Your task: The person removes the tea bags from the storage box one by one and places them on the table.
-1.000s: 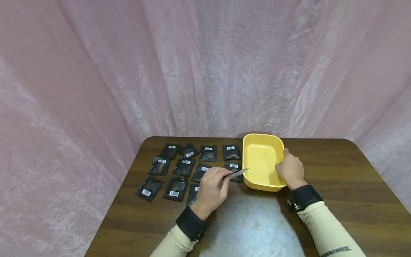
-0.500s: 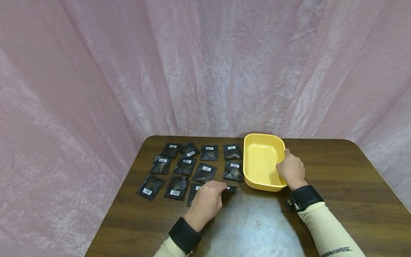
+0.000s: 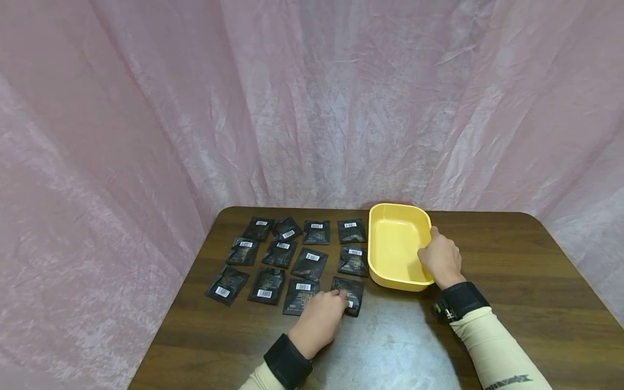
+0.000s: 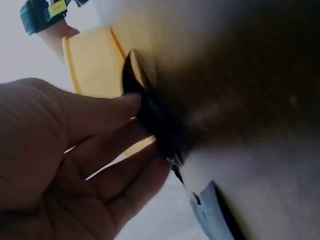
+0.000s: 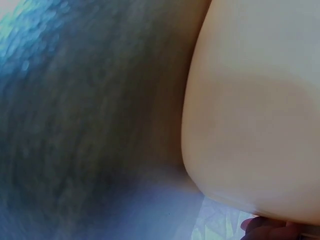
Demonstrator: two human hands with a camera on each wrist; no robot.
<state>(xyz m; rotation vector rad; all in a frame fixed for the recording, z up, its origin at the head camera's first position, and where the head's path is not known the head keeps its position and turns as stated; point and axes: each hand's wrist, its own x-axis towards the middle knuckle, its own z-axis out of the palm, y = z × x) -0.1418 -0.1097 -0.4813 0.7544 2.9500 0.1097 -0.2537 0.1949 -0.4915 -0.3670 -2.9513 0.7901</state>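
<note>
My left hand (image 3: 319, 319) has its thumb and fingertips on a flat black sachet (image 3: 355, 291) with a white barcode label, low on the table at the front right of the sachet rows. In the left wrist view the thumb and fingers pinch this sachet (image 4: 152, 112) by its side, its far end slightly raised. Right of the rows stands a yellow plastic tub (image 3: 397, 244) with nothing visible inside. My right hand (image 3: 441, 260) grips its right rim. The right wrist view is mostly filled by the tub's outer wall (image 5: 250, 125), with fingertips (image 5: 272, 231) at the bottom edge.
Several more black sachets lie in rough rows to the left, among them one (image 3: 300, 297) close beside my left hand and one (image 3: 353, 261) behind it near the tub. Brown wooden table (image 3: 517, 260) extends rightwards. A pink curtain (image 3: 312, 108) hangs behind it.
The left hand has brought its sachet from beside the tub's rim down and toward the front, where it now lies almost flat on the table. The right hand and tub have stayed put.
</note>
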